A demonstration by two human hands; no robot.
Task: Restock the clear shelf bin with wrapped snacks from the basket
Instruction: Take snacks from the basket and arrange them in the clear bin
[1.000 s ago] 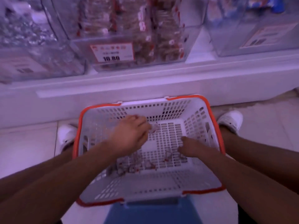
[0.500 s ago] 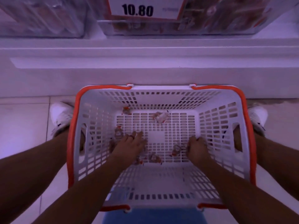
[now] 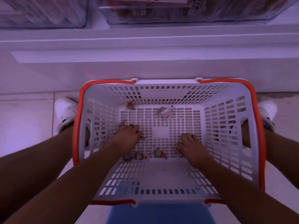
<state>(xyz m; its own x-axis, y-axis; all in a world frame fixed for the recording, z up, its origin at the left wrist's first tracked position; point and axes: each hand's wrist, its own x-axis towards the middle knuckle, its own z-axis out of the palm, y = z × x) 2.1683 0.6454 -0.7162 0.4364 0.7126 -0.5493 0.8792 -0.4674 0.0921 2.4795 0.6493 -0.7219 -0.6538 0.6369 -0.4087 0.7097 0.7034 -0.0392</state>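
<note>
Basket (image 3: 252, 126): white slotted plastic with an orange rim, standing on the floor (image 3: 24, 123) between two white shoes, directly below the shelf (image 3: 145, 46). Contents: a few wrapped snacks scattered on the basket's bottom, namely one at the far left corner (image 3: 130, 106), one larger pale wrapper near the far wall (image 3: 165, 112), a small cluster by the near wall (image 3: 135, 156) and one beside it (image 3: 159, 153). Left hand (image 3: 127, 137): down on the basket's bottom, palm down, fingers curled over a wrapped snack (image 3: 122, 126) at its fingertips (whether it actually pinches the piece cannot be told). Right hand (image 3: 189, 145): also on the basket's bottom, right of centre, fingers bent downward with a bit of red wrapper showing at its near edge; its grip cannot be told either. Clear shelf bin (image 3: 178, 15): on the shelf above the basket, holding brownish wrapped snacks, with a price label (image 3: 152, 0) cut off by the top edge. Second clear bin (image 3: 43, 13): to its left, contents blurred. Blue surface (image 3: 160, 214): at the bottom edge, under the basket's near side.
</note>
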